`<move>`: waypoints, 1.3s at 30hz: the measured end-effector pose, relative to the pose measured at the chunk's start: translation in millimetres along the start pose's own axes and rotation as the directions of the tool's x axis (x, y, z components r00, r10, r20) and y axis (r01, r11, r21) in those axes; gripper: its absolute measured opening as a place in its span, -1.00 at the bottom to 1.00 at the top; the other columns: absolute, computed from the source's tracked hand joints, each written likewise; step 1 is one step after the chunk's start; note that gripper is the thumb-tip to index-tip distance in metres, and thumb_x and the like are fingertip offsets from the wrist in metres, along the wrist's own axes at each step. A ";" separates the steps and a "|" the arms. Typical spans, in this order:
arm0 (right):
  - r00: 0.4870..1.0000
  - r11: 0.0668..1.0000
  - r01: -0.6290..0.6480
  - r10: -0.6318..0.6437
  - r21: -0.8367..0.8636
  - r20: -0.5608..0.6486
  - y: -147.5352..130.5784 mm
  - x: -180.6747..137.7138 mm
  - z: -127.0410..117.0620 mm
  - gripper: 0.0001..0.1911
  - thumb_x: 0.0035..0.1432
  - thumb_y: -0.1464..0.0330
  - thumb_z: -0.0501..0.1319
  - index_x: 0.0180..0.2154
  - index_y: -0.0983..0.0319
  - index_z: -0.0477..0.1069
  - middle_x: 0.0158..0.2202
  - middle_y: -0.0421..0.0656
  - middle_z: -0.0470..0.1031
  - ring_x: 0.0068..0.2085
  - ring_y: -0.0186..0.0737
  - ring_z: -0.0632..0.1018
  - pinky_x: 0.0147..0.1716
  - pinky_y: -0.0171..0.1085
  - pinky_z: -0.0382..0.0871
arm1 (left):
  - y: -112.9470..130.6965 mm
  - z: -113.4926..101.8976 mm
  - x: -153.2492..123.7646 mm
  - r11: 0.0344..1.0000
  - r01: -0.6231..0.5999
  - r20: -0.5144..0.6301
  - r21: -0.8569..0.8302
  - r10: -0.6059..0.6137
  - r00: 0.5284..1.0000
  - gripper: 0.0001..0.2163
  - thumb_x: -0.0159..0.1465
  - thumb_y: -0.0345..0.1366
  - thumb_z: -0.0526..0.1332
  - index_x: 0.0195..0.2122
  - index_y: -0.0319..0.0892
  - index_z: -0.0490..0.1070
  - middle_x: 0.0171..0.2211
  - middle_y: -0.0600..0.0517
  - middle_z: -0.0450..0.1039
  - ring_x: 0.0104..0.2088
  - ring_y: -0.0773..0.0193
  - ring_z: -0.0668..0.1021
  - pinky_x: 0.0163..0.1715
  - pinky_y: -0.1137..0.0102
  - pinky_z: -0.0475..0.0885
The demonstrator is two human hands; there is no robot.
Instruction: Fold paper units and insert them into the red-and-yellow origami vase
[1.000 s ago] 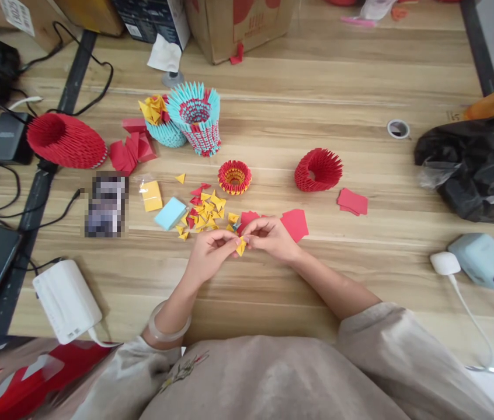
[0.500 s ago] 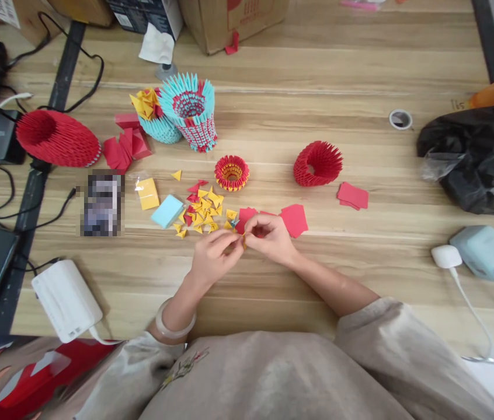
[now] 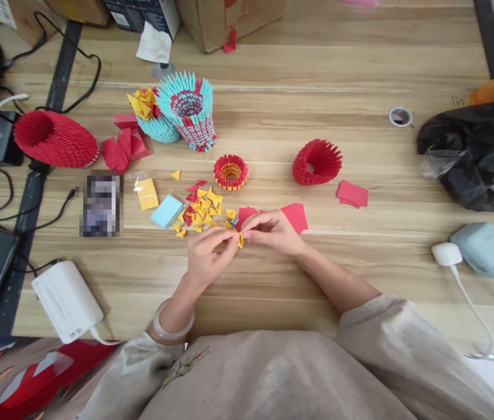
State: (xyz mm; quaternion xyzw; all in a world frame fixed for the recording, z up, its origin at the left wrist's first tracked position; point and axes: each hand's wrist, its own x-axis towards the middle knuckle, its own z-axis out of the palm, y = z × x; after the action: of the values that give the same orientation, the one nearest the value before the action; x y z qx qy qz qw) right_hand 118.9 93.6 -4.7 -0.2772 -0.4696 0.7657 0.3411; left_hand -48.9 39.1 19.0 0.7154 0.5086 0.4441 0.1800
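My left hand [image 3: 207, 252] and my right hand [image 3: 273, 231] meet above the wooden table [image 3: 317, 81], both pinching one small folded yellow paper piece [image 3: 240, 239] between the fingertips. Just behind the hands lies a pile of yellow and red folded triangles [image 3: 202, 209] and a few flat red paper squares [image 3: 293, 216]. A small red and yellow paper ring [image 3: 230, 172] stands beyond the pile. A red spiky paper ring [image 3: 317, 162] sits to its right.
A teal and red paper vase [image 3: 188, 111] and a red paper bowl [image 3: 54, 139] stand at the back left. Yellow and blue paper pads [image 3: 157, 201], a white power box [image 3: 66, 300], cables, a black bag [image 3: 479, 154], a tape roll [image 3: 400, 116] and cardboard boxes surround the work area.
The hands stay together and rework the yellow piece; its tip shows again between the fingers. The camera view has drifted slightly, so the table items sit a little higher.
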 end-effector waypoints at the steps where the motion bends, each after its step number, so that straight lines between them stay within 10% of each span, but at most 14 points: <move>1: 0.999 0.999 -0.025 0.023 0.045 0.041 -0.8 0.7 -1.4 -0.94 -0.07 0.43 0.39 -0.44 0.27 0.56 -0.47 -0.19 0.57 -0.47 -0.40 0.50 -0.43 -0.37 0.42 | 0.5 -1.2 0.8 0.999 0.017 0.024 -0.045 -0.016 1.000 -0.93 0.19 -0.48 0.25 -0.41 -0.23 0.49 -0.50 0.02 0.54 -0.50 0.39 0.53 -0.47 0.52 0.43; 17: 0.979 0.994 -0.096 0.086 0.049 0.185 -0.7 -0.7 -3.4 -0.81 -0.03 0.33 0.39 -0.46 0.29 0.44 -0.49 -0.22 0.48 -0.44 -0.41 0.47 -0.40 -0.38 0.35 | 0.3 -7.8 4.6 0.986 0.042 0.231 -0.160 -0.004 0.973 -0.87 0.24 -0.40 0.22 -0.43 -0.21 0.53 -0.50 -0.01 0.54 -0.51 0.37 0.53 -0.49 0.52 0.43; 31: 0.988 0.990 -0.139 0.139 0.002 0.074 -6.4 2.2 -0.8 -0.67 -0.07 0.21 0.40 -0.52 0.31 0.36 -0.54 -0.28 0.37 -0.50 -0.46 0.36 -0.48 -0.41 0.24 | -1.5 -2.7 0.5 0.923 0.278 0.262 -0.267 -0.208 0.942 -0.94 0.17 -0.39 0.28 -0.38 -0.20 0.56 -0.44 -0.02 0.58 -0.46 0.31 0.57 -0.42 0.46 0.47; 39: 0.979 0.977 -0.203 0.204 0.058 -0.007 4.0 2.7 2.5 -0.66 -0.12 0.18 0.43 -0.49 0.30 0.41 -0.53 -0.25 0.48 -0.51 -0.46 0.45 -0.47 -0.42 0.35 | -3.6 6.4 -5.2 0.836 0.437 -0.003 -0.331 -0.464 0.886 -0.93 0.15 -0.31 0.32 -0.38 -0.17 0.59 -0.40 0.02 0.61 -0.39 0.28 0.60 -0.32 0.42 0.51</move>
State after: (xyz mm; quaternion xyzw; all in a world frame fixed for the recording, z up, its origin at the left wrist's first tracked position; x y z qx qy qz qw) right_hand 114.3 93.1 -7.7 -0.3190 -0.4143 0.8079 0.2719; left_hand -46.2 37.2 10.6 0.5174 0.5903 0.4955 0.3720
